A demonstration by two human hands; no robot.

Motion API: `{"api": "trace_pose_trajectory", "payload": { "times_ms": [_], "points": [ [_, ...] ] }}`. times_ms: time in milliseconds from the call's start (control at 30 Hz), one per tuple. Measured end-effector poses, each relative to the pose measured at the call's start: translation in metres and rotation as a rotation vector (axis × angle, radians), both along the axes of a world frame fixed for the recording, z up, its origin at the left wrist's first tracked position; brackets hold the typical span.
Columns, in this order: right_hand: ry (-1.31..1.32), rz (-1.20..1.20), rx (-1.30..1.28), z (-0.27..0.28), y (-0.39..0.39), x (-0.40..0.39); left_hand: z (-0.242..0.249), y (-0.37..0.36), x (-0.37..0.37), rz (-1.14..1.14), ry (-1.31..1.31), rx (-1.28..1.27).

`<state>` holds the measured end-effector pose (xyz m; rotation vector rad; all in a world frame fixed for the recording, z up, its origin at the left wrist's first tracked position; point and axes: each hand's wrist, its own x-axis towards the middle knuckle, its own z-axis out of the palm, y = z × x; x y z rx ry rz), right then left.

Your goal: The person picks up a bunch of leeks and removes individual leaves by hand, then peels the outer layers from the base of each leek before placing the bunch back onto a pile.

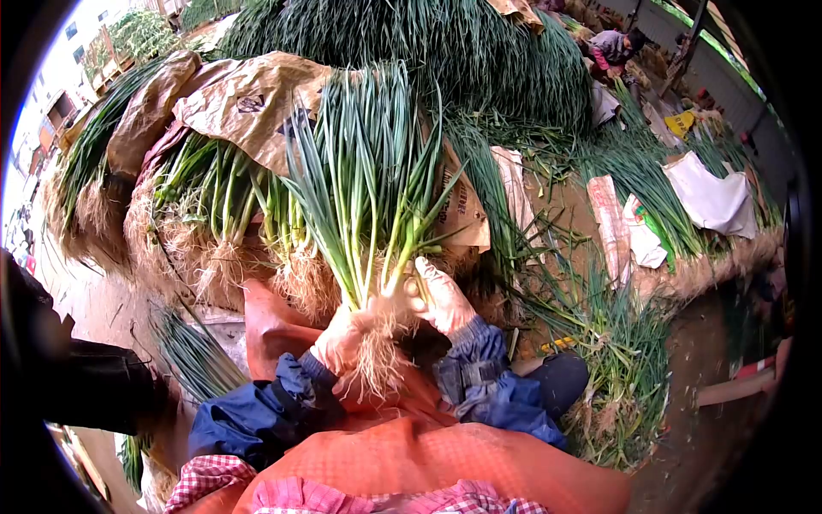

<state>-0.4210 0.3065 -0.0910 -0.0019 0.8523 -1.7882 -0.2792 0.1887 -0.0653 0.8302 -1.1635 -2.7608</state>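
Observation:
A bunch of green onions stands upright in front of me, leaves up and tangled pale roots hanging down. My left hand, in a pale glove, is closed around the white stalks just above the roots. On the bunch's right side, my right hand, gloved too, has its fingers curled in at the lower stalks, with some outer stalks between them. Part of its grip is hidden behind the stalks. Below both hands, an orange apron covers my lap.
More green onions lie in front under brown sacking, roots toward me. A tall heap rises behind. Loose onions cover the ground at right, near white sacks. Another person sits far right. A dark-clad leg shows at left.

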Motion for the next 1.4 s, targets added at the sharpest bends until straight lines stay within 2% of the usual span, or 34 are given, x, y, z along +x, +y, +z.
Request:
{"api": "trace_pose_trajectory", "payload": {
  "times_ms": [33, 67, 133, 167, 200, 233, 267, 300, 333, 400, 467, 533, 567, 600, 633, 733, 767, 833, 867, 900, 933, 967, 1067, 1100, 1133, 1233, 1267, 1333, 1400],
  "points": [
    [0.319, -0.080, 0.123, -0.002, -0.016, 0.004, -0.020, 0.001, 0.006, 0.057, 0.010, -0.180],
    [0.564, -0.092, 0.138, 0.016, -0.028, 0.010, -0.020, 0.000, 0.016, 0.019, 0.030, -0.163],
    [1.423, -0.500, 0.122, 0.003, -0.054, 0.015, -0.020, -0.012, 0.036, 0.024, 0.032, -0.056],
    [1.404, -0.218, 0.442, 0.027, -0.048, 0.019, 0.016, -0.014, 0.041, -0.111, 0.077, -0.035],
    [1.487, -0.101, 0.494, -0.004, -0.057, 0.014, 0.008, -0.015, 0.041, -0.018, 0.081, 0.133],
    [1.572, 0.016, 0.538, -0.035, -0.066, 0.010, 0.007, -0.015, 0.038, -0.012, 0.035, 0.086],
    [1.551, 0.163, 0.534, -0.011, -0.070, 0.021, 0.012, -0.013, 0.031, -0.009, -0.008, 0.034],
    [1.456, 0.102, 0.388, -0.008, -0.074, 0.027, 0.002, -0.011, 0.028, 0.040, 0.042, -0.124],
    [0.809, 0.154, 0.232, 0.000, -0.071, 0.028, -0.002, -0.006, 0.026, 0.146, 0.041, -0.080],
    [0.139, 0.056, 0.068, -0.008, -0.074, 0.011, 0.002, -0.006, 0.030, 0.123, -0.026, -0.064],
    [0.239, -0.141, 0.101, -0.006, -0.080, 0.015, -0.011, -0.005, 0.034, 0.108, 0.016, 0.008],
    [0.498, -0.243, 0.193, -0.003, -0.068, 0.035, -0.018, -0.013, 0.040, 0.038, 0.046, 0.009],
    [0.577, -0.252, 0.224, 0.002, -0.060, 0.047, -0.019, -0.015, 0.040, 0.082, 0.073, 0.088],
    [0.506, -0.279, 0.121, 0.001, -0.050, 0.059, -0.022, -0.017, 0.040, 0.129, 0.100, 0.168],
    [0.518, -0.254, 0.163, 0.006, -0.045, 0.059, -0.024, -0.022, 0.042, 0.087, 0.173, 0.172],
    [0.655, -0.255, 0.242, 0.015, -0.046, 0.041, -0.016, -0.020, 0.042, -0.036, 0.086, 0.147],
    [0.585, -0.244, 0.120, 0.006, -0.055, 0.026, -0.010, -0.017, 0.040, -0.005, 0.069, 0.158],
    [0.496, -0.119, 0.237, 0.000, -0.062, 0.020, -0.004, -0.014, 0.040, 0.031, 0.048, 0.117],
    [0.488, -0.069, 0.249, 0.014, -0.060, 0.028, -0.013, -0.015, 0.044, 0.063, 0.146, 0.120],
    [0.544, -0.042, 0.190, 0.019, -0.052, 0.037, -0.010, -0.020, 0.043, 0.110, 0.101, 0.155],
    [0.456, 0.045, 0.091, 0.019, -0.037, 0.041, -0.008, -0.021, 0.047, 0.156, 0.045, 0.199],
    [0.500, 0.036, 0.106, 0.023, -0.032, 0.044, 0.002, -0.021, 0.045, 0.160, -0.011, 0.255],
    [0.500, -0.138, 0.155, 0.019, -0.048, 0.038, -0.024, -0.019, 0.044, -0.002, -0.036, 0.181],
    [0.510, -0.103, 0.135, 0.012, -0.058, 0.027, -0.012, -0.013, 0.042, -0.044, -0.075, 0.070],
    [0.503, -0.020, 0.220, 0.004, -0.068, 0.016, 0.001, -0.006, 0.039, -0.022, -0.057, -0.032],
    [1.299, -0.180, 0.436, -0.010, -0.084, 0.019, 0.011, -0.005, 0.039, 0.063, -0.086, -0.083],
    [1.366, -0.108, 0.531, -0.007, -0.076, 0.022, 0.015, -0.005, 0.041, 0.073, -0.101, -0.088],
    [1.196, -0.092, 0.493, -0.002, -0.054, 0.033, 0.017, -0.005, 0.047, 0.089, -0.139, -0.096],
    [1.238, -0.106, 0.412, -0.020, -0.034, 0.052, 0.008, -0.002, 0.046, 0.136, -0.132, -0.107]
  ]
}}
